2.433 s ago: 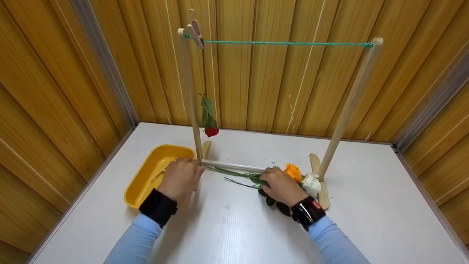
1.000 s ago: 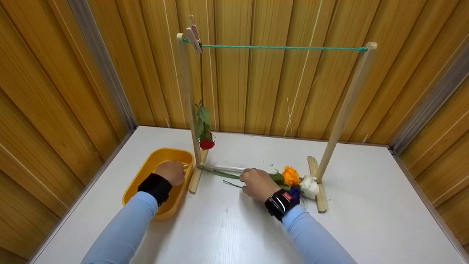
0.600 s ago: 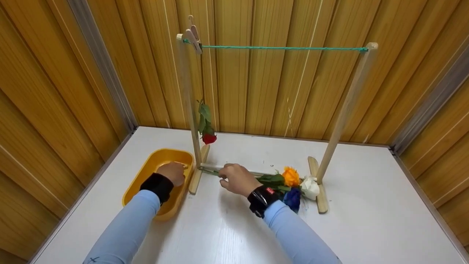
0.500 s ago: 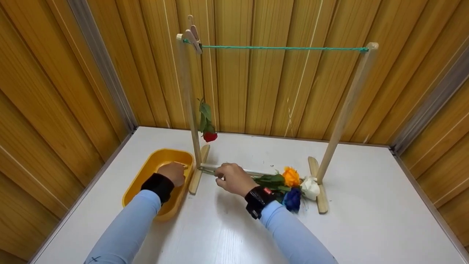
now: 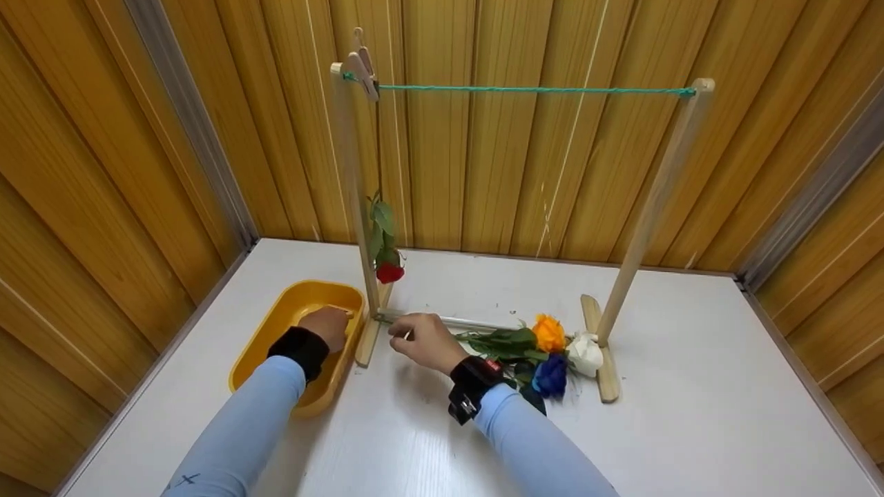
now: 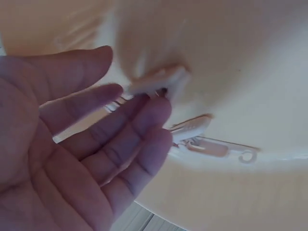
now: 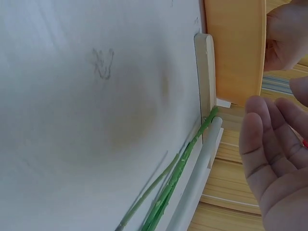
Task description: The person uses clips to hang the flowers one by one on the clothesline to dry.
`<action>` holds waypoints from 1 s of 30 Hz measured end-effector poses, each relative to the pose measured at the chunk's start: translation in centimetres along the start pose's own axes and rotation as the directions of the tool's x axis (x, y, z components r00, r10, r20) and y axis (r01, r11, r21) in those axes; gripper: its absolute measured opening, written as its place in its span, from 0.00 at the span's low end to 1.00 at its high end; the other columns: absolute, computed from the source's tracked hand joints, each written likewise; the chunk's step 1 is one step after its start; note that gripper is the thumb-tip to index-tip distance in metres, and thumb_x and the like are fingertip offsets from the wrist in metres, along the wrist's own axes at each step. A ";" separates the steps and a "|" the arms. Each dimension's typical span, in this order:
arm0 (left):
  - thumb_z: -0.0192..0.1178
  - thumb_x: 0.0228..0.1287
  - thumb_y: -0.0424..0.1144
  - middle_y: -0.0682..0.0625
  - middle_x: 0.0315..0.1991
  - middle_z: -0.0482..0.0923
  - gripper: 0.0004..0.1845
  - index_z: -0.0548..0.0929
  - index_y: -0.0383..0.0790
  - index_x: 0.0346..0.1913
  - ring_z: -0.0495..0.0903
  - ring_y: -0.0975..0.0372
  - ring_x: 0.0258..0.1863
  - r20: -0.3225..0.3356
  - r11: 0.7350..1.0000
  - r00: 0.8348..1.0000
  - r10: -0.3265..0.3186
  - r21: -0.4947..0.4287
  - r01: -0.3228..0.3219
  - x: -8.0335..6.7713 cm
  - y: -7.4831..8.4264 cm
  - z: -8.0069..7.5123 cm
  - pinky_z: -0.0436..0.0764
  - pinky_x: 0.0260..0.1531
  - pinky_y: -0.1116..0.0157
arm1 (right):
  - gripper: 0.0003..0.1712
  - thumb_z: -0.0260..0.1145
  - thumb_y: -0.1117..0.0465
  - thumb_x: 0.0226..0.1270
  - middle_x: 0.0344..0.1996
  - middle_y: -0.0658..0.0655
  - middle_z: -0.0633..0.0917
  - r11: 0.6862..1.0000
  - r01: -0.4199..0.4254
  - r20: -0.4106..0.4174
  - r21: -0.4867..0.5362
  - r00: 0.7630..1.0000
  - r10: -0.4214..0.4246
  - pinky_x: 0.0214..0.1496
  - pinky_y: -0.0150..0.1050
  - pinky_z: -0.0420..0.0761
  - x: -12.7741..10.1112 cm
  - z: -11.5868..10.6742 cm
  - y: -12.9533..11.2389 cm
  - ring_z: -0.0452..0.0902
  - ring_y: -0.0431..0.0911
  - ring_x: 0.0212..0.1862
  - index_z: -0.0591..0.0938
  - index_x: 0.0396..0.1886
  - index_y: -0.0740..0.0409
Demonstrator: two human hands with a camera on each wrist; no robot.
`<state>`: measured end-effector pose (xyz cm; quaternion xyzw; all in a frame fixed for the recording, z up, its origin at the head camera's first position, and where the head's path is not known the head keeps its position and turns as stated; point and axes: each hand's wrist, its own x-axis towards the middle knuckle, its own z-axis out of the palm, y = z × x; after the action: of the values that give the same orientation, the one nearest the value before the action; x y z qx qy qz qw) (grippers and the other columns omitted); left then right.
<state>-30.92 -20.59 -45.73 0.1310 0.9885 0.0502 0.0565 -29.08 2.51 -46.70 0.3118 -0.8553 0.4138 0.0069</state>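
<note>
In the head view my left hand (image 5: 324, 327) reaches down into a yellow plastic tub (image 5: 243, 355). Up close, its thumb stands apart and its fingertips lie by a pale clothespin (image 6: 156, 81); a second clothespin (image 6: 202, 144) lies beside it. My right hand (image 5: 428, 343) is over the stem ends, fingers bent gently, gripping nothing. Green stems (image 7: 173, 185) lie on the table alongside the rack's bottom bar. They lead to an orange rose (image 5: 549, 334), a white rose (image 5: 585, 355) and a blue rose (image 5: 550, 377). A red rose (image 5: 390, 273) hangs head down from a clothespin (image 5: 360, 76).
The wooden rack has a left post (image 5: 356, 179) and a right post (image 5: 655, 207), joined by a green cord (image 5: 525, 89). Its left foot (image 5: 367, 347) is close beside the tub. Wood-patterned panels (image 5: 511, 166) enclose the white table (image 5: 690, 414).
My left hand has gone from beside the left post into the tub and stays there. My right hand has slid left along the stems, away from the blooms. The hanging red rose sways.
</note>
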 end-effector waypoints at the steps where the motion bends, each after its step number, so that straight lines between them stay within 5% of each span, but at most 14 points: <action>1: 0.59 0.66 0.22 0.39 0.36 0.85 0.06 0.85 0.29 0.40 0.78 0.53 0.30 -0.004 1.000 1.000 0.006 0.010 -0.006 0.2 -0.2 0.3 0.84 0.41 0.52 | 0.10 0.66 0.67 0.68 0.41 0.60 0.90 1.000 -0.009 0.000 0.002 1.000 0.009 0.46 0.40 0.83 0.0 0.1 -0.1 0.85 0.50 0.41 0.89 0.44 0.65; 8: 0.59 0.68 0.22 0.37 0.37 0.84 0.05 0.85 0.28 0.42 0.80 0.50 0.33 0.006 1.000 1.000 0.016 0.020 -0.016 0.3 -0.3 1.0 0.84 0.47 0.49 | 0.09 0.67 0.66 0.66 0.38 0.59 0.90 1.000 -0.006 -0.015 0.008 1.000 0.007 0.44 0.37 0.82 0.1 0.6 -0.2 0.85 0.49 0.38 0.90 0.42 0.64; 19: 0.63 0.62 0.23 0.48 0.23 0.71 0.06 0.84 0.34 0.40 0.70 0.55 0.24 0.030 0.989 0.999 -0.013 -0.146 0.018 -0.6 -0.6 0.0 0.72 0.30 0.60 | 0.09 0.67 0.66 0.68 0.39 0.59 0.90 1.000 -0.003 -0.023 0.024 1.000 0.003 0.45 0.37 0.82 -0.1 0.5 0.1 0.84 0.48 0.40 0.90 0.43 0.64; 24: 0.63 0.60 0.26 0.47 0.28 0.77 0.07 0.84 0.34 0.41 0.74 0.56 0.25 0.058 0.958 0.998 -0.035 -0.282 0.050 -0.7 -0.5 -1.8 0.73 0.26 0.63 | 0.09 0.67 0.66 0.68 0.39 0.58 0.90 0.999 -0.023 -0.023 0.040 0.999 0.024 0.45 0.39 0.82 -0.3 0.3 0.1 0.84 0.48 0.40 0.90 0.43 0.63; 30: 0.64 0.65 0.26 0.40 0.44 0.82 0.23 0.78 0.34 0.63 0.80 0.54 0.31 0.059 0.886 0.996 -0.065 -0.456 0.085 -1.4 -0.2 -3.6 0.83 0.32 0.62 | 0.09 0.67 0.66 0.69 0.41 0.59 0.90 0.998 -0.030 -0.011 0.057 0.999 0.030 0.46 0.38 0.83 -0.3 0.0 -0.1 0.84 0.48 0.42 0.90 0.44 0.63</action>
<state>-30.05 -21.51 -42.02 0.0770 0.9517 0.2767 0.1086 -28.76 2.65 -46.73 0.2965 -0.8477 0.4399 -0.0029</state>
